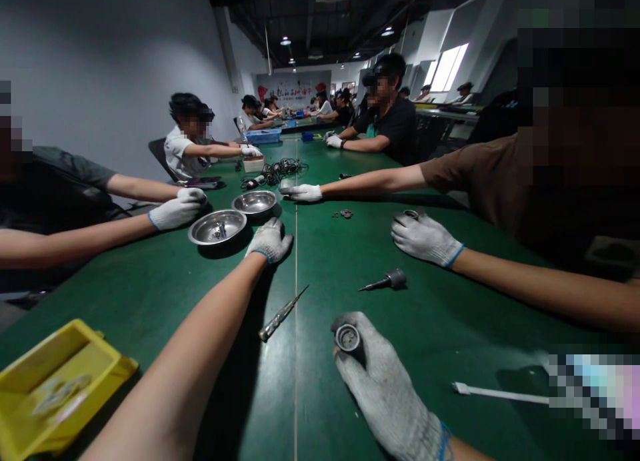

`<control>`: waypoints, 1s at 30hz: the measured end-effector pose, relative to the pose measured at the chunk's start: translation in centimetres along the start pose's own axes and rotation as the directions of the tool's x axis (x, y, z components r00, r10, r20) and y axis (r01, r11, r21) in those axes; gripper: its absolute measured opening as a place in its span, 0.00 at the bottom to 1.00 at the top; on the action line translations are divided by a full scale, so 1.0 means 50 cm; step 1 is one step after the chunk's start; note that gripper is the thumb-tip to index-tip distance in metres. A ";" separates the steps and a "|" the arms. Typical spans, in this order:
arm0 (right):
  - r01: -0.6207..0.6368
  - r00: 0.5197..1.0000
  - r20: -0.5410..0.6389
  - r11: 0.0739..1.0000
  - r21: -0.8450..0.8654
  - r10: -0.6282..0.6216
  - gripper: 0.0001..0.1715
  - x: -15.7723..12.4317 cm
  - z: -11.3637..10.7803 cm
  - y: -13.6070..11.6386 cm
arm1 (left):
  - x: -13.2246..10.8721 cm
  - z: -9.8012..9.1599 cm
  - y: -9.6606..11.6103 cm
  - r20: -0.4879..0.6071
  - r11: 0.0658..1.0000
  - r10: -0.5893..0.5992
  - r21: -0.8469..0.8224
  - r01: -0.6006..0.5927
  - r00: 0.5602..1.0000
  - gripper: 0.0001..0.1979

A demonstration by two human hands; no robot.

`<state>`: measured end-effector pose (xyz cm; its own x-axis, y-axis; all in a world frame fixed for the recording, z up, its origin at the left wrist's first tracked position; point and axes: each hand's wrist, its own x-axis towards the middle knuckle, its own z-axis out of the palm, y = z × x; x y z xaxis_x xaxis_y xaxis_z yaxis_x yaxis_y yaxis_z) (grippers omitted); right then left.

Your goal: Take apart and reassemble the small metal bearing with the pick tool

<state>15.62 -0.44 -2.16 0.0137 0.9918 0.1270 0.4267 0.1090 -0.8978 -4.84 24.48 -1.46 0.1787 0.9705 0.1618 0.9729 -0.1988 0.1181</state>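
My gloved right hand [387,381] is closed around a short dark cylindrical part [349,339], whose round open end faces up. Stretched far forward, my gloved left hand [271,240] lies palm down beside two metal bowls, with its thumb apart from the fingers. The nearer bowl [195,238] has small metal pieces in it; the farther bowl [239,203] is just behind. Between my arms lies a screwdriver [280,318] with a clear handle. Right of it rests a dark cylindrical tool with a thin pointed tip [395,279].
A yellow bin [113,364] with small pieces stands at the near left. A white strip [500,393] lies at the right. Small brown bits [345,214] and a tangle of black cables [280,172] are farther up the green table. Gloved co-workers reach in from both sides.
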 end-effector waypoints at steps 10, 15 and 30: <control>-0.039 0.999 0.021 0.999 -0.015 0.039 0.13 -0.005 -0.002 0.000 | 0.058 0.004 0.002 -0.031 0.989 -0.144 -0.041 0.143 0.989 0.36; -0.024 0.999 0.023 1.000 -0.010 0.024 0.12 -0.004 -0.003 0.001 | 0.059 0.002 0.001 -0.078 0.972 -0.233 -0.055 0.229 0.969 0.36; 0.006 1.000 0.026 1.000 -0.005 -0.006 0.14 -0.004 0.001 0.004 | 0.055 0.005 0.006 -0.086 0.985 -0.175 -0.025 0.173 0.981 0.20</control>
<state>15.64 -0.63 -2.41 -0.0125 0.9926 0.1208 0.4315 0.1143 -0.8948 -4.04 27.13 -1.22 -0.0073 0.9748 0.2228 0.9851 -0.0313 0.1691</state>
